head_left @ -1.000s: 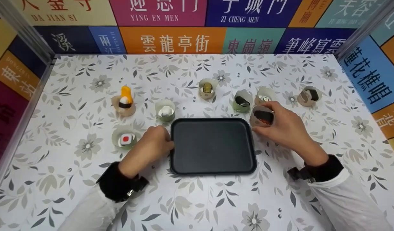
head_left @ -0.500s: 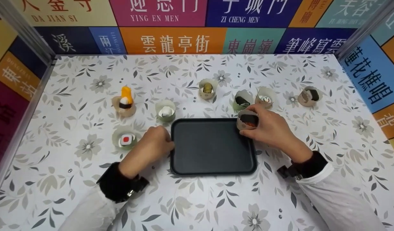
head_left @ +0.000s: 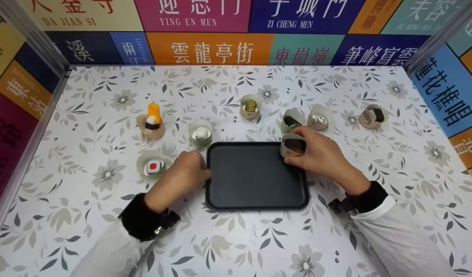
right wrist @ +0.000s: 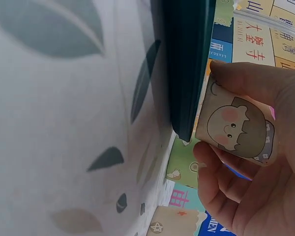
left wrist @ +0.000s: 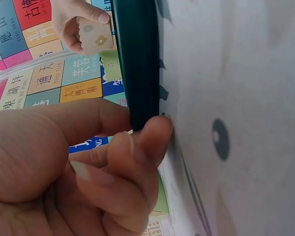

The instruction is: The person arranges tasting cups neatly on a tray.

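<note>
A dark rectangular tray (head_left: 257, 179) lies on the table, its side wall (left wrist: 137, 59) large in the left wrist view. My left hand (head_left: 184, 171) pinches the tray's left edge between thumb and fingers. With thumb and fingers, my right hand (head_left: 322, 154) holds a paper cup (head_left: 288, 148) over the tray's back right corner. Inside that cup sits a toy sushi piece (head_left: 295, 144) with a dark top and an orange-red part. A cartoon face is printed on the cup wall (right wrist: 236, 128). Just behind stands a green paper cup (head_left: 291, 120) with a dark piece in it.
Other paper cups with toy sushi stand around the tray: a red-centred one (head_left: 153, 167), a white one (head_left: 200, 134) and an orange-topped one (head_left: 153, 125) at left. Behind are an olive one (head_left: 250, 107), a white roll (head_left: 320, 118) and a dark one (head_left: 373, 116).
My right hand has carried the paper cup leftward, from beside the tray to over its back right corner. My left hand has stayed at the tray's left edge.
</note>
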Demonstrator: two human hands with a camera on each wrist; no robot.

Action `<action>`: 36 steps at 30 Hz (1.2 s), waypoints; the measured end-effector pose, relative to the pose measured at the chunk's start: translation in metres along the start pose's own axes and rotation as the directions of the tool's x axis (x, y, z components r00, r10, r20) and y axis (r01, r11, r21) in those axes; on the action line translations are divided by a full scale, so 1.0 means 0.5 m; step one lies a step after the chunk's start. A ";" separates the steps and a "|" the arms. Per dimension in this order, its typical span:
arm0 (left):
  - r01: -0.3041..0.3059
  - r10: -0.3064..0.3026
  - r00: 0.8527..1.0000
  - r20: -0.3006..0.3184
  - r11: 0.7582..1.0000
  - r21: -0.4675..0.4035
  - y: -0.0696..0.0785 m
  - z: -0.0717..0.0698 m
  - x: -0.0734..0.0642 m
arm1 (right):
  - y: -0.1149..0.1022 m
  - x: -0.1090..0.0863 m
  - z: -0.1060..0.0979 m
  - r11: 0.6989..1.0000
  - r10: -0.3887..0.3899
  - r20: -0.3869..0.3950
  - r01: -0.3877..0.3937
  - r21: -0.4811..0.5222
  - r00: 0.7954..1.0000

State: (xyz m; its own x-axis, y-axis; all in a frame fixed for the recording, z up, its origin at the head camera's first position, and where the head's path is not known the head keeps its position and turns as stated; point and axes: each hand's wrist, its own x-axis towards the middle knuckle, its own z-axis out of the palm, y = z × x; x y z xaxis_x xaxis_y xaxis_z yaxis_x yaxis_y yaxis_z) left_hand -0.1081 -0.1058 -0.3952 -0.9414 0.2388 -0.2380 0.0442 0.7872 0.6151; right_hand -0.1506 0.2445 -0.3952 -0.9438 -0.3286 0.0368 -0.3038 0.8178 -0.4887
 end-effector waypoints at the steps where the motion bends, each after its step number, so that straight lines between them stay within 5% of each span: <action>1: 0.002 -0.002 1.000 -0.001 1.000 0.000 0.000 0.000 0.001 | 0.000 0.000 0.000 1.000 -0.003 0.000 0.003 0.000 1.000; 36: 0.010 -0.010 1.000 -0.010 1.000 -0.014 0.004 0.000 -0.001 | 0.005 0.004 0.015 0.999 -0.043 0.027 0.044 -0.019 0.999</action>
State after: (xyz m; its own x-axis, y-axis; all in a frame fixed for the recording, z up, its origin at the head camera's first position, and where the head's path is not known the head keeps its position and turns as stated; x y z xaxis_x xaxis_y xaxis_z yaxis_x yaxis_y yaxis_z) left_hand -0.1077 -0.1043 -0.3939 -0.9453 0.2247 -0.2366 0.0299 0.7818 0.6229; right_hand -0.1521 0.2424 -0.4032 -0.9260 -0.3759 0.0347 -0.3471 0.8117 -0.4698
